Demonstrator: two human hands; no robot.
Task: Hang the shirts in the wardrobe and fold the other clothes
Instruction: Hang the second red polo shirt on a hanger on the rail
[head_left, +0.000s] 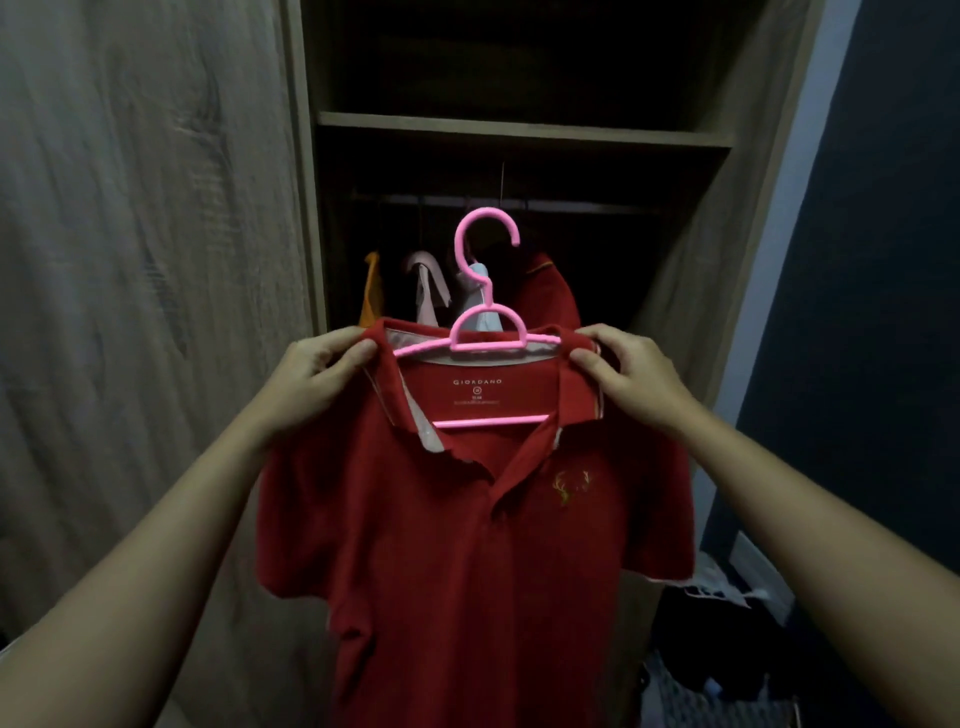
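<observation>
The left hand (317, 379) pinched the left end of the collar of a red polo shirt (457, 545), thumb on top and fingers curled behind the cloth. The right hand (623, 374) gripped the collar's other end in the same way. Between them the shirt was held up in front of the open wardrobe (524, 136), its front facing the camera, placket open, a small gold stag emblem on the chest.

A pink plastic hanger (485, 291) sat inside the neck opening, its lower bar showing below the printed neck label and its hook standing free above the collar, below the rail (582, 209) and not on it.

Behind the hook, garments hung from the rail: an orange one (371, 291), a pale pink one (428, 286), a whitish one (483, 312) and another red shirt (545, 299). A shelf crossed the wardrobe above the rail. The wood-grain door (145, 208) stood to the left. At lower right a dim heap of clothes (717, 649) lay near the floor, too dark to tell apart.
</observation>
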